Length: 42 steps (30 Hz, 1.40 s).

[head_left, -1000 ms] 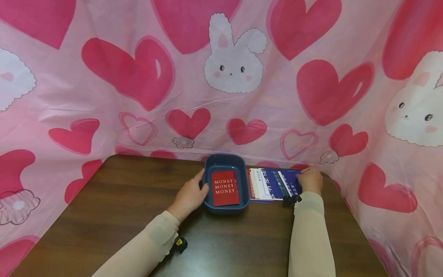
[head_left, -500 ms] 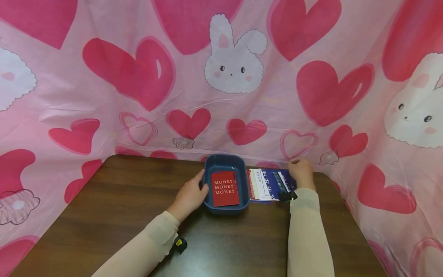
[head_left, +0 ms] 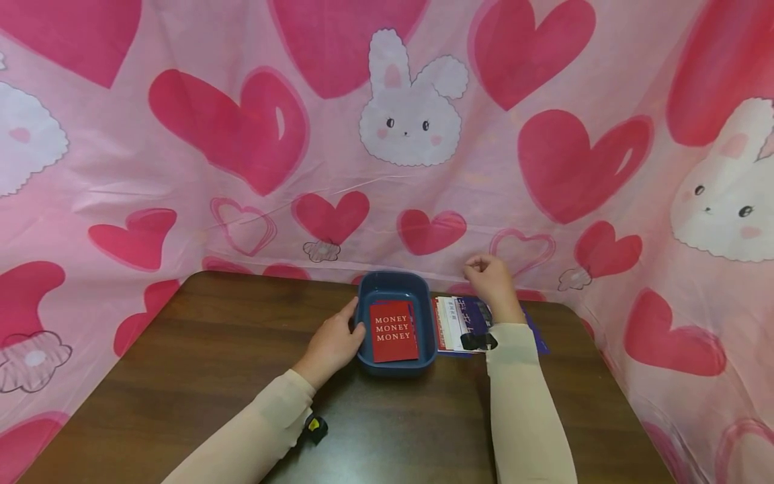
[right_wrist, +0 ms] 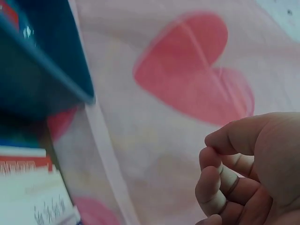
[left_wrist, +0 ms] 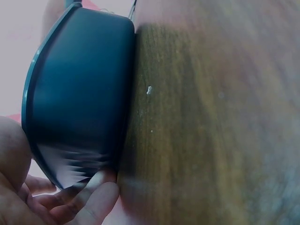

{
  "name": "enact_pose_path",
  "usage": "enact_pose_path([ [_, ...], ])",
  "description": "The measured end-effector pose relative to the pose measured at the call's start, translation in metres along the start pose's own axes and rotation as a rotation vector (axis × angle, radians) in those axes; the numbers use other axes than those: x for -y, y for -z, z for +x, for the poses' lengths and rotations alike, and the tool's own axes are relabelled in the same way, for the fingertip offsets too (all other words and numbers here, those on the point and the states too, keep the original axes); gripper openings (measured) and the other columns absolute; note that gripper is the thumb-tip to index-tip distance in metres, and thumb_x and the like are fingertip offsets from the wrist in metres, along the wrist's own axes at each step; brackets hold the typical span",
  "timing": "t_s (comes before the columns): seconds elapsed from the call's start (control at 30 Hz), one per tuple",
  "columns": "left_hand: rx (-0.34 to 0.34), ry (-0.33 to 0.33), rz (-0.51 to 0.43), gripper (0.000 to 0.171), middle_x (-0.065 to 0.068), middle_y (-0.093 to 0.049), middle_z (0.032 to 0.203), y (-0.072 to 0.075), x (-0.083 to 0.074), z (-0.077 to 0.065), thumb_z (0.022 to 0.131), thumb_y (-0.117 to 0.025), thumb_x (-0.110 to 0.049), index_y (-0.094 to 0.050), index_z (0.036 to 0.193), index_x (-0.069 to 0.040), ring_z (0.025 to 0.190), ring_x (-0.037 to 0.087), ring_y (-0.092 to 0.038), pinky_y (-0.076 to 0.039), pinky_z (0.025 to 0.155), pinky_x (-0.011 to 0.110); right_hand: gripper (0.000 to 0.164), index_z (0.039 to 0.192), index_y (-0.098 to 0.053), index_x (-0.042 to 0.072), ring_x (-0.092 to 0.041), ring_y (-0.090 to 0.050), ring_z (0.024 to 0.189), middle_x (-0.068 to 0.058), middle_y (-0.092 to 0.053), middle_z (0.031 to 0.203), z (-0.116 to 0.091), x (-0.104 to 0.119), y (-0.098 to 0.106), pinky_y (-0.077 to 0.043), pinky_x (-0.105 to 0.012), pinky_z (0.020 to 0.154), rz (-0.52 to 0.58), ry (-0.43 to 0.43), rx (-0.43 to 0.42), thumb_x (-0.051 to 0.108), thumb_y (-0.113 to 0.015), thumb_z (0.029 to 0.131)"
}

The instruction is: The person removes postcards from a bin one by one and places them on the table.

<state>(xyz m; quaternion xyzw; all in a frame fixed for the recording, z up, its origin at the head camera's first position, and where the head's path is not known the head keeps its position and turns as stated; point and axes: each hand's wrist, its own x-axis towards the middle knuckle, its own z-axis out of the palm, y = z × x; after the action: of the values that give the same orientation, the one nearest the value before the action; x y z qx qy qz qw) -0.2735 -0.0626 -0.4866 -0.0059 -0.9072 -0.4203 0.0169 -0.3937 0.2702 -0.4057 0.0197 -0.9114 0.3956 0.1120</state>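
A dark blue plastic box (head_left: 430, 329) stands near the back of the table, with a red card (head_left: 393, 346) reading MONEY MONEY MONEY in it, over blue. My left hand (head_left: 331, 341) holds the box's left side. In the left wrist view, that hand's fingers reach round the lower end of the blue wall (left_wrist: 84, 70), thumb at the rim. Overlapping paper cards (head_left: 446, 326), white, red and blue, lie right of the box. Above them is my right hand (head_left: 491, 279), fingers loosely curled, thumb near the index fingertip. Nothing shows between those fingers (right_wrist: 209, 180) in the right wrist view.
The brown wooden table (head_left: 242, 376) runs back to a pink curtain (head_left: 338, 168) with hearts and rabbits, which also hangs at both sides. One blue card corner (head_left: 537, 331) shows right of my right forearm.
My right hand has left the right end of the cards and moved left and up, over the back edge of the table. My left hand and the box stay put.
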Motion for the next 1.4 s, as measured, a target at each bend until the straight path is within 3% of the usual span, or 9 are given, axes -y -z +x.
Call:
enact_pose_path([
  [0.13, 0.003, 0.002, -0.006, 0.073, 0.018, -0.059, 0.17, 0.0, 0.0, 0.0, 0.113, -0.065, -0.031, -0.038, 0.178, -0.013, 0.148, 0.04, -0.066, -0.052, 0.122, 0.067, 0.026, 0.117, -0.08, 0.003, -0.028, -0.07, 0.095, -0.019, -0.082, 0.107, -0.003, 0.015, -0.004, -0.054, -0.033, 0.082, 0.037, 0.021, 0.024, 0.024, -0.075, 0.103],
  [0.33, 0.009, 0.01, -0.014, 0.074, 0.017, -0.057, 0.172, -0.001, 0.0, 0.001, 0.113, -0.065, -0.032, -0.036, 0.178, -0.013, 0.152, 0.04, -0.063, -0.05, 0.124, 0.066, 0.019, 0.11, -0.08, 0.003, -0.016, -0.068, 0.073, -0.01, -0.079, 0.088, -0.002, 0.031, -0.02, -0.053, -0.028, 0.07, 0.043, 0.106, 0.099, 0.021, -0.074, 0.104],
  [0.53, 0.008, 0.013, -0.018, 0.074, 0.018, -0.057, 0.171, 0.002, -0.002, 0.0, 0.113, -0.065, -0.032, -0.036, 0.178, -0.013, 0.151, 0.041, -0.064, -0.051, 0.123, 0.067, 0.026, 0.12, -0.078, 0.003, -0.025, -0.079, 0.08, -0.013, -0.08, 0.097, -0.004, 0.06, -0.039, -0.066, -0.033, 0.073, -0.015, 0.12, 0.35, 0.026, -0.075, 0.108],
  [0.63, 0.008, 0.013, -0.018, 0.074, 0.019, -0.057, 0.171, 0.003, -0.003, -0.001, 0.113, -0.065, -0.032, -0.036, 0.179, -0.013, 0.149, 0.041, -0.065, -0.052, 0.122, 0.067, 0.033, 0.126, -0.075, 0.002, -0.026, -0.079, 0.082, -0.014, -0.081, 0.1, -0.007, 0.075, -0.05, -0.068, -0.038, 0.077, -0.12, 0.099, 0.483, 0.029, -0.078, 0.107],
  [0.7, 0.013, 0.016, -0.021, 0.075, 0.018, -0.057, 0.171, 0.003, -0.003, -0.001, 0.113, -0.065, -0.033, -0.035, 0.179, -0.013, 0.15, 0.041, -0.065, -0.052, 0.122, 0.067, 0.037, 0.129, -0.074, 0.004, -0.025, -0.078, 0.081, -0.012, -0.08, 0.098, -0.009, 0.083, -0.059, -0.068, -0.038, 0.077, -0.207, 0.09, 0.528, 0.031, -0.082, 0.105],
  [1.0, 0.012, 0.012, 0.006, 0.073, 0.02, -0.058, 0.17, 0.0, -0.006, -0.001, 0.113, -0.065, -0.032, -0.038, 0.178, -0.013, 0.149, 0.042, -0.065, -0.052, 0.122, 0.066, 0.034, 0.098, -0.079, 0.006, -0.023, -0.072, 0.072, -0.007, -0.076, 0.082, -0.014, 0.093, -0.096, -0.063, -0.039, 0.071, -0.538, 0.116, 0.486, 0.038, -0.089, 0.097],
  [1.2, -0.01, -0.015, 0.031, 0.071, 0.02, -0.062, 0.166, -0.001, -0.006, 0.001, 0.112, -0.064, -0.03, -0.041, 0.176, -0.012, 0.14, 0.04, -0.071, -0.057, 0.116, 0.064, 0.052, 0.115, -0.081, 0.003, -0.024, -0.073, 0.082, -0.008, -0.08, 0.093, -0.021, 0.096, -0.108, -0.067, -0.042, 0.088, -0.617, 0.132, 0.506, 0.046, -0.096, 0.09],
  [1.4, -0.012, -0.004, 0.042, 0.07, 0.02, -0.064, 0.164, -0.002, -0.003, 0.001, 0.113, -0.064, -0.03, -0.04, 0.177, -0.012, 0.138, 0.039, -0.072, -0.058, 0.115, 0.064, 0.06, 0.121, -0.082, 0.006, -0.02, -0.069, 0.091, -0.004, -0.08, 0.106, -0.021, 0.091, -0.119, -0.064, -0.043, 0.097, -0.7, 0.153, 0.532, 0.049, -0.1, 0.084],
])
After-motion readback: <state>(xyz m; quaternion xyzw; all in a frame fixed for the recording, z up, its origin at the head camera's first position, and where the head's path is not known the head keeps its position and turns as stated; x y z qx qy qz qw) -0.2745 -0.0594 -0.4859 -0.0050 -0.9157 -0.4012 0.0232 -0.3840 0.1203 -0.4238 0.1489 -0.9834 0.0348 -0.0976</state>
